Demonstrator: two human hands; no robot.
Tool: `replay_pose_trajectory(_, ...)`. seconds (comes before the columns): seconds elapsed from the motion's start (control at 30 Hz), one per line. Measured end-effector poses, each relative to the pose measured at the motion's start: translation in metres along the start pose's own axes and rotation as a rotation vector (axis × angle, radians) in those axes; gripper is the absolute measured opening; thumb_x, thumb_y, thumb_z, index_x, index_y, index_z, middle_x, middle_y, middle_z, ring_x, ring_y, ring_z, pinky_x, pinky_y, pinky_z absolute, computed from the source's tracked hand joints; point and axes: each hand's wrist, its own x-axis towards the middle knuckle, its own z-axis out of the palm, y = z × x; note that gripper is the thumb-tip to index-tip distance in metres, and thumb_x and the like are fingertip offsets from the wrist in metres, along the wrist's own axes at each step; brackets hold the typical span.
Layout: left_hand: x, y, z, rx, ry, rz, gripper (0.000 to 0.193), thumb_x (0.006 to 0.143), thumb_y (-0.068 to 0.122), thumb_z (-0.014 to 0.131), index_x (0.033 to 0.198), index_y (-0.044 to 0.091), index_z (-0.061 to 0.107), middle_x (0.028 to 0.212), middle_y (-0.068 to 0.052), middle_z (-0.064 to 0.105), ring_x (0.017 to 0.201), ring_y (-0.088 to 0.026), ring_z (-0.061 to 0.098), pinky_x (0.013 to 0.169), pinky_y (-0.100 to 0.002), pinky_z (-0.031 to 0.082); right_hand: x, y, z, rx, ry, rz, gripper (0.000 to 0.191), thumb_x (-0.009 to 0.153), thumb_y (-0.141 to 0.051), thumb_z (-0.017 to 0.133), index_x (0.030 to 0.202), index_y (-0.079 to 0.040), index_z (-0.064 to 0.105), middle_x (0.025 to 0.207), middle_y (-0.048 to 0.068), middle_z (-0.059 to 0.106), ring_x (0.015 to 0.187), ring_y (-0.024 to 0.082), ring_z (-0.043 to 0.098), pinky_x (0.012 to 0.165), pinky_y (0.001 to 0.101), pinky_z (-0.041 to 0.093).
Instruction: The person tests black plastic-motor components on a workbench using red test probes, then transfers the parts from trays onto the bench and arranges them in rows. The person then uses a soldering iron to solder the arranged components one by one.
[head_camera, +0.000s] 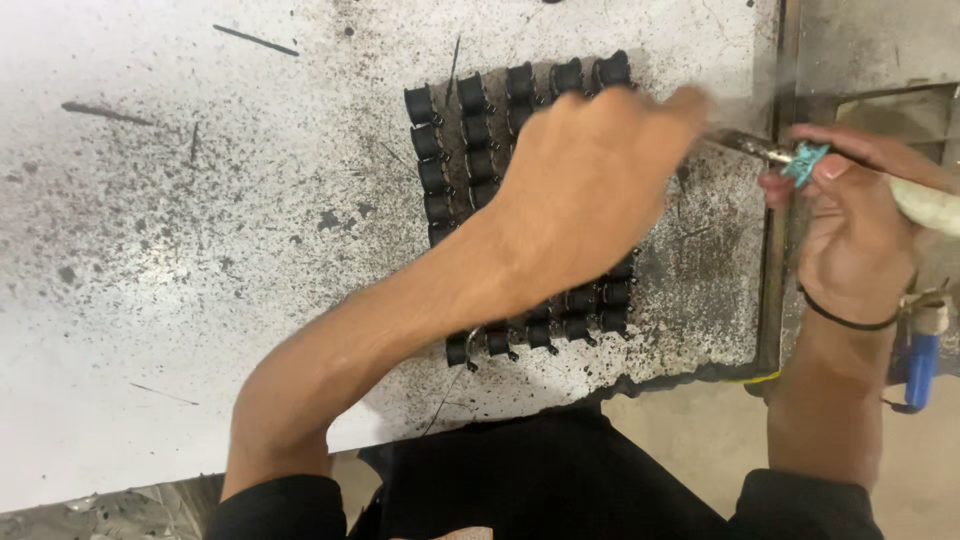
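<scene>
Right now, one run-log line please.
left hand: over black clips | right hand: holds spray tool | surface: speckled table

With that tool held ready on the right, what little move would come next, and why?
Probably the left hand draws back off the black clips. It covers most of the grid, while the right hand holds the tool at the edge.
</scene>
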Motion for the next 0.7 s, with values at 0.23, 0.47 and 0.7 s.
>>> replay_pose_trajectory(0.23,0.057,-0.031,0.002,0.091,0.182,0.018,0.005,0.092,0.008,0.070,0.088,0.007,0.072,0.063,-0.005,0.063,0.052,-0.021,0.065,0.048,-0.036,0.051,0.007,0.021,0.002,0.081,0.022,-0.063,0.024,0.105,-0.005,0.059,0.116,0.015,0.065,0.103,0.021,0.068,0.080,0.028,0.070,0.076,0.0364,0.060)
replay_pose_trajectory(0.47,0.006,-0.076,0.066,0.225,0.052,-0.165,0.017,0.075,-0.005,0.070,0.090,0.002,0.075,0.106,-0.018,0.063,0.084,-0.033,0.071,0.059,-0.044,0.061,0.021,0.012,0.009,-0.042,-0.014,-0.051,0.026,0.101,-0.001,0.058,0.117,0.017,0.067,0.099,0.022,0.069,0.081,0.027,0.070,0.076,0.0354,0.060)
replay_pose_trajectory(0.7,0.010,-0.076,0.078,0.265,0.100,-0.086,0.012,0.073,-0.001,0.073,0.084,0.002,0.076,0.100,-0.016,0.064,0.091,-0.030,0.068,0.058,-0.039,0.062,0.020,0.008,0.014,-0.106,-0.054,-0.100,0.023,0.103,0.001,0.056,0.118,0.016,0.067,0.108,0.022,0.069,0.085,0.027,0.071,0.080,0.0350,0.061)
